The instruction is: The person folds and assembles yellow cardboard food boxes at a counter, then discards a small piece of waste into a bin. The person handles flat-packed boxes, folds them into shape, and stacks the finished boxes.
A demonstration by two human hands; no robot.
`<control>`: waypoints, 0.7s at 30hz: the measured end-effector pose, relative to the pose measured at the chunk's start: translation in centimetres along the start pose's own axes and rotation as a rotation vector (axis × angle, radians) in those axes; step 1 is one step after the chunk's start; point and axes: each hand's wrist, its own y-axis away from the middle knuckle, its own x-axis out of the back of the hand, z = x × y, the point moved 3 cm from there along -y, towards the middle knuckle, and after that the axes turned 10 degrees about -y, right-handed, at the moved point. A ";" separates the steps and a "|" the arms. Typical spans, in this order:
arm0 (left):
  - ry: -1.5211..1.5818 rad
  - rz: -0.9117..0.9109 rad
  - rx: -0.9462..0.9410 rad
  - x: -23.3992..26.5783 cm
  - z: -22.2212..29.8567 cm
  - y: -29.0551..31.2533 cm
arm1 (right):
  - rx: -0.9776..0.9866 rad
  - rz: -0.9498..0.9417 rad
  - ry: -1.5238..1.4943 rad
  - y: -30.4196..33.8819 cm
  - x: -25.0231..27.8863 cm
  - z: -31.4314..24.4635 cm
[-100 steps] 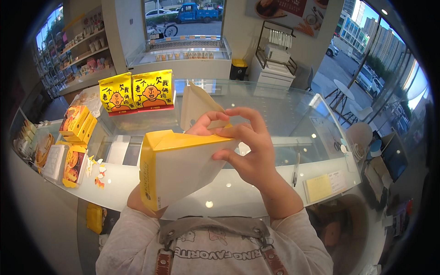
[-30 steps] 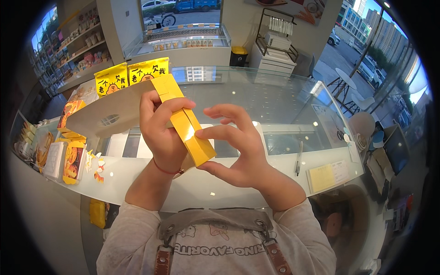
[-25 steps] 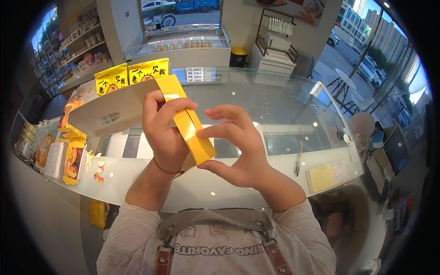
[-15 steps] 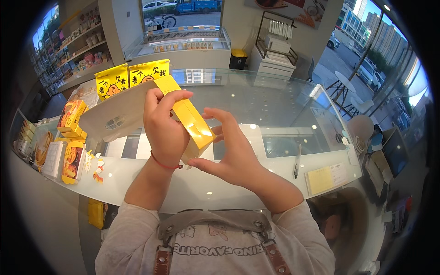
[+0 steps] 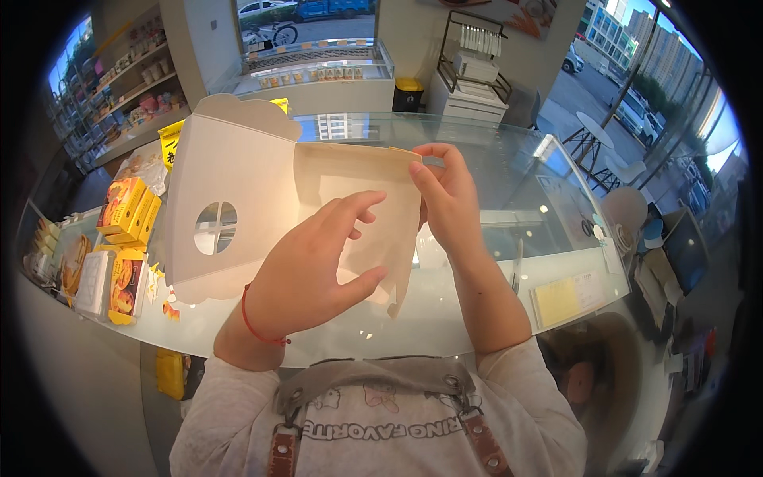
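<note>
A partly folded cardboard box (image 5: 346, 179) is tilted up over the counter, its pale inside turned toward me. Its lid (image 5: 238, 151) spreads out to the left, with scalloped edges and a round cut-out window crossed by bars. My right hand (image 5: 451, 187) pinches the box's far right corner between thumb and fingers. My left hand (image 5: 306, 258) hovers before the tray part, fingers apart and holding nothing; it covers some of the box's near left side. The near right corner flap hangs loose.
Small yellow boxes (image 5: 125, 211) and a white box (image 5: 94, 278) stand at the counter's left. Yellow printed bags (image 5: 171, 141) are mostly hidden behind the lid. A pen (image 5: 517, 266) and a notepad (image 5: 566, 300) lie right on the glass counter (image 5: 509, 179).
The box has turned from its yellow outside to its pale inside, with the lid opened leftward. My left hand has let go of it; my right hand has moved up and gripped its far corner.
</note>
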 end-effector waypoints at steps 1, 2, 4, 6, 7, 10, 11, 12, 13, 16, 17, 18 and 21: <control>-0.039 -0.031 -0.076 0.0 0.5 0.4 | -0.016 0.012 0.008 -0.3 0.2 0.2; -0.129 -0.086 -0.131 -0.1 0.8 0.7 | -0.047 0.018 0.009 -0.6 0.4 0.4; -0.280 -0.222 -0.204 -0.1 1.1 1.9 | -0.131 0.047 0.014 -1.0 0.7 1.2; -0.363 -0.229 -0.252 -0.4 1.2 2.7 | -0.213 0.017 0.036 -1.1 1.0 2.2; -0.402 -0.259 -0.245 -0.8 1.0 3.0 | -0.254 -0.004 0.035 -1.0 1.2 2.8; -0.500 -0.311 -0.227 -2.7 0.2 4.4 | -0.358 -0.074 0.066 0.1 2.1 5.2; -0.508 -0.297 -0.235 -3.4 -0.2 4.8 | -0.402 -0.086 0.043 0.9 2.5 6.3; -0.519 -0.338 -0.224 -4.2 -0.8 5.4 | -0.441 -0.110 0.010 1.8 2.9 7.4; -0.508 -0.356 -0.225 -4.9 -1.4 5.9 | -0.481 -0.134 -0.023 2.8 3.1 8.5; -0.395 -0.433 -0.218 -7.0 -3.0 8.3 | -0.541 -0.072 -0.049 6.4 4.0 11.4; -0.344 -0.462 -0.213 -7.8 -3.5 9.1 | -0.572 -0.057 -0.054 7.4 4.1 12.2; -0.326 -0.459 -0.218 -8.6 -3.9 9.8 | -0.573 -0.076 -0.043 8.1 4.1 12.8; -0.279 -0.427 -0.236 -10.8 -4.8 11.4 | -0.556 -0.090 0.023 9.7 3.6 14.3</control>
